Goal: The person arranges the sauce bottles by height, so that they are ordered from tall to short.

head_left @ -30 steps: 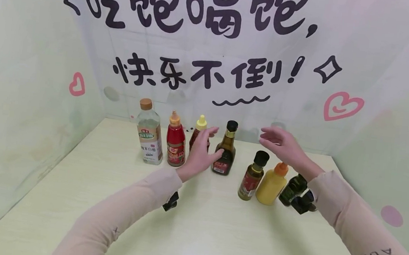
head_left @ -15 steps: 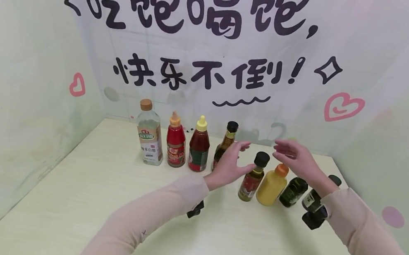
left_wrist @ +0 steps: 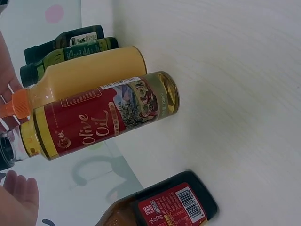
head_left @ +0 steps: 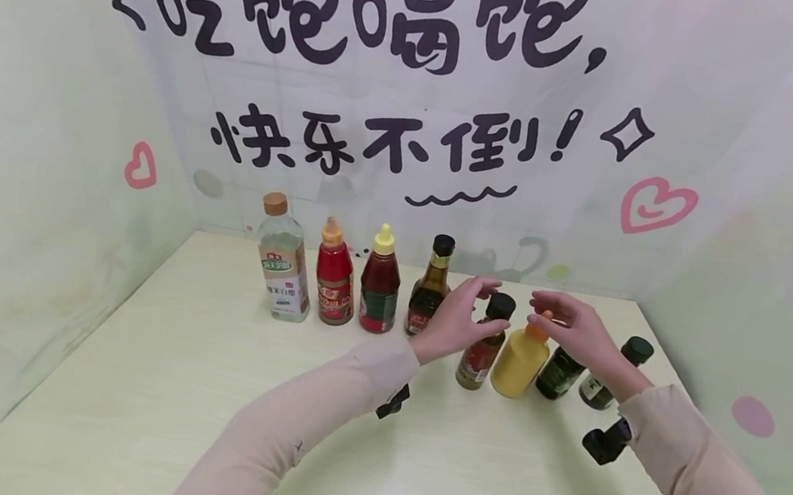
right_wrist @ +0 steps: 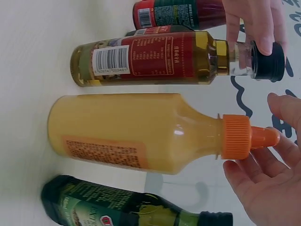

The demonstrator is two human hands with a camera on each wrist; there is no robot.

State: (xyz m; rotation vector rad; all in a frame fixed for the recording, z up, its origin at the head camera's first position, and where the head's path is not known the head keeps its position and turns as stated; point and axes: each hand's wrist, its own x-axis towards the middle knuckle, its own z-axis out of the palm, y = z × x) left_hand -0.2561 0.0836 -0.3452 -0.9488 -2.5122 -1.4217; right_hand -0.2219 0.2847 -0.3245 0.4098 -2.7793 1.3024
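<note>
My left hand (head_left: 457, 318) is at the black cap of the olive oil bottle (left_wrist: 103, 115), thumb on the near side and fingers behind. In the right wrist view a digit overlaps the cap; whether it touches is unclear. At the orange nozzle of a yellow squeeze bottle (right_wrist: 131, 132) is my right hand (head_left: 579, 331), its fingers loosely bent about the tip with the thumb apart from it. Both bottles stand upright side by side. Behind my right hand are a green glass bottle (head_left: 559, 375) and a dark-capped bottle (head_left: 596, 394), both partly covered.
Left of my hands stand a dark sauce bottle (head_left: 428, 295), a red-brown sauce bottle with yellow tip (head_left: 379, 294), a red sauce bottle (head_left: 334, 285) and a clear white vinegar bottle (head_left: 283, 276). The table (head_left: 134, 397) meets a printed wall (head_left: 344, 194) behind the row.
My left hand has moved right, past the red-brown and dark sauce bottles, to the olive oil cap. My right hand has come down, ending at the orange nozzle. The bottles stay standing in place.
</note>
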